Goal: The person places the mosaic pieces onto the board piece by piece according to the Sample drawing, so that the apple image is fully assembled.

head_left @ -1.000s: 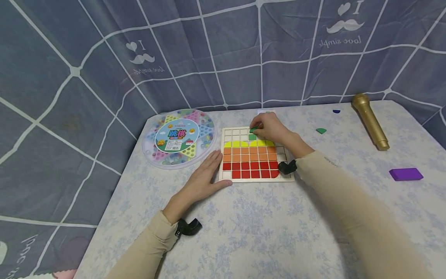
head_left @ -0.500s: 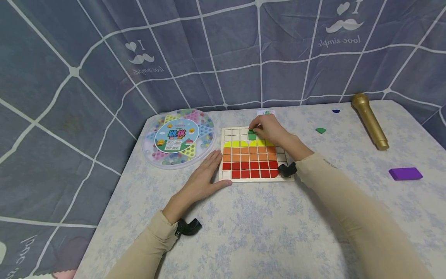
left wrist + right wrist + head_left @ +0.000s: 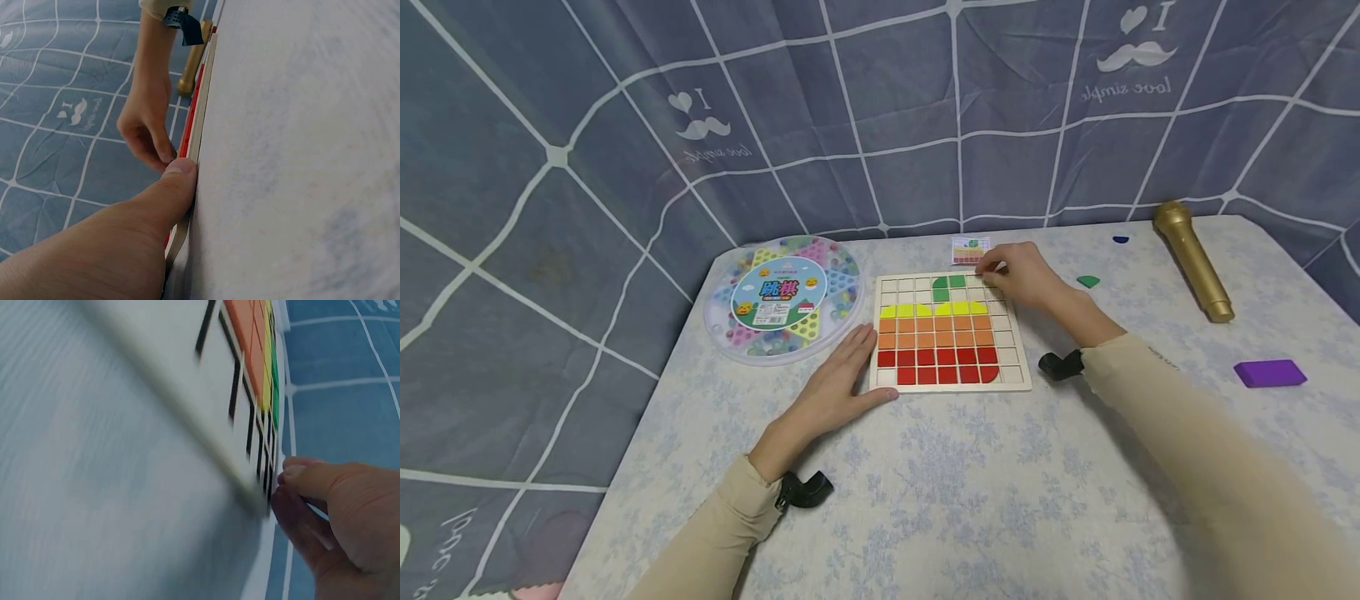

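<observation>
Wooden grid puzzle board [image 3: 951, 332] at center of tabletop [image 3: 970, 492], lower rows filled: red, orange, yellow tiles, two green tiles [image 3: 948, 287] near top at 12 o'clock of the yellow row. Left hand [image 3: 835, 389] flat on tabletop at board's 8 o'clock, fingers straight, thumb [image 3: 178, 181] pressed against board's near left edge; grip open, holding nothing. Right hand [image 3: 1026, 279] at board's 1 o'clock corner, fingers curled, fingertips [image 3: 294, 475] pinched together by the board's rim; cannot tell from any view if a piece sits in that grip. Small pattern card [image 3: 970, 250] just beyond board at 12 o'clock, near right fingertips. Round Chinese checkers case [image 3: 782, 298] at board's 10 o'clock, just beside it. Loose green piece [image 3: 1087, 282] at 2 o'clock, dark blue piece [image 3: 1121, 239] farther out. Gold microphone [image 3: 1192, 258] far right at 2 o'clock, purple block [image 3: 1270, 372] at 3 o'clock, well apart from board. Grey-blue grid-pattern cloth [image 3: 625, 167] behind.
</observation>
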`<state>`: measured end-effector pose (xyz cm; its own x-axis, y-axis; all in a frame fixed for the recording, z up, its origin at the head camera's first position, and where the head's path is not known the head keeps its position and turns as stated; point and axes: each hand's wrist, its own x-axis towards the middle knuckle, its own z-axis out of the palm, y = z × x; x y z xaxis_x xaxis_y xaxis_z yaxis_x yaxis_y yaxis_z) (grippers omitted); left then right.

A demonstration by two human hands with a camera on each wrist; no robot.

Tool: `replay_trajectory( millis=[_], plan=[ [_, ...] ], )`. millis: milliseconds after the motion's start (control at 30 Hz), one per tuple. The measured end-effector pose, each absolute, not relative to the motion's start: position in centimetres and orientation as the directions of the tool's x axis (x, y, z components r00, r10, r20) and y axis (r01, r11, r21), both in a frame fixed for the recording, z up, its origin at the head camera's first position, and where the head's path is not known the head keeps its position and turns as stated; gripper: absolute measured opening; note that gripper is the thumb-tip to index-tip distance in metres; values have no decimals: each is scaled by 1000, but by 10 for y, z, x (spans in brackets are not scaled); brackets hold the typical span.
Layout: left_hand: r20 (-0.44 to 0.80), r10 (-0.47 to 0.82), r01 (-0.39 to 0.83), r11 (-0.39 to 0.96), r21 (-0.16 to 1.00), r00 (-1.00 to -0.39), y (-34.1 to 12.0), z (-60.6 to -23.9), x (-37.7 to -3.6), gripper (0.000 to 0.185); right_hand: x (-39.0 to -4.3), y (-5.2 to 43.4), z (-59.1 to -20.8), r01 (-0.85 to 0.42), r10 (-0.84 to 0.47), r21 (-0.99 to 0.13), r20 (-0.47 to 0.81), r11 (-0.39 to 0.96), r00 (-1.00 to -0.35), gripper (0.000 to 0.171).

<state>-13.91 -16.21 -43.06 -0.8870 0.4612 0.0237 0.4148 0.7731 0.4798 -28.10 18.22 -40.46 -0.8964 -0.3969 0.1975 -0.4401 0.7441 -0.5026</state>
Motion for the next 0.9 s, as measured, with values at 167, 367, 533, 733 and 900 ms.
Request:
replay_trajectory(
  millis=[167,367,533,733,900],
  plan=[
    [15,450,399,777,487,-893,-163,-430,-139,102,-277,209,-400,-441,-380,-466,223,767,-898,19],
    [20,452,403,775,487,-892,-164,-430,-139,102,-271,247,-398,-408,-366,-439,182,800,-913,37],
    [30,464,420,771,479,-886,-164,-432,-139,101,-265,281,-398,-378,-356,-412,132,829,-925,50],
    [32,463,420,769,482,-886,-164,-432,-140,102,-260,303,-396,-329,-331,-386,65,862,-941,33],
    [35,460,420,771,479,-887,-163,-431,-139,101,-257,308,-394,-322,-328,-382,51,866,-943,23]
  ],
)
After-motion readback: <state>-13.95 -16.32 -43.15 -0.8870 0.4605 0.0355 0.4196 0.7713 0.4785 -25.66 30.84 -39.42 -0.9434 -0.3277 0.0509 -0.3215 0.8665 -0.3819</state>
